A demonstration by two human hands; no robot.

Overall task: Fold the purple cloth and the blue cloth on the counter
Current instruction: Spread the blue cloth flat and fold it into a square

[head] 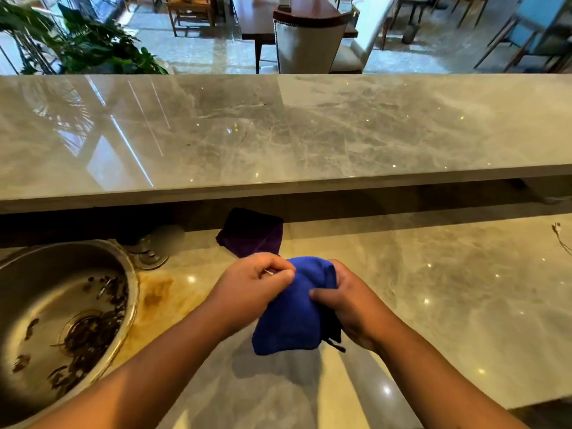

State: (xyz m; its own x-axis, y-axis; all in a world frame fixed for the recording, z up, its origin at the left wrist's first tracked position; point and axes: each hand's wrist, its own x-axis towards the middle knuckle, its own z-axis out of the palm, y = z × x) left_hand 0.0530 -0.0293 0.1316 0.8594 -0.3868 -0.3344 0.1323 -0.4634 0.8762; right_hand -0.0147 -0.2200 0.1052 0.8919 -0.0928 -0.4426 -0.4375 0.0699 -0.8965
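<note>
The blue cloth [289, 317] is bunched and lifted a little above the lower marble counter [433, 289]; its shadow lies beneath it. My left hand [257, 283] pinches its upper left edge. My right hand [346, 305] grips its right side, thumb pressed on the front. A dark string hangs from the cloth's lower right corner. Just beyond my hands, the purple cloth [250, 233] lies folded flat on the counter, its far part in shadow under the raised shelf.
A round steel sink [37, 289] with dark debris is set into the counter at the left, with a fitting [151, 255] behind it. A raised marble bar top [278, 128] runs across beyond. A thin cord [560, 236] lies at the right edge.
</note>
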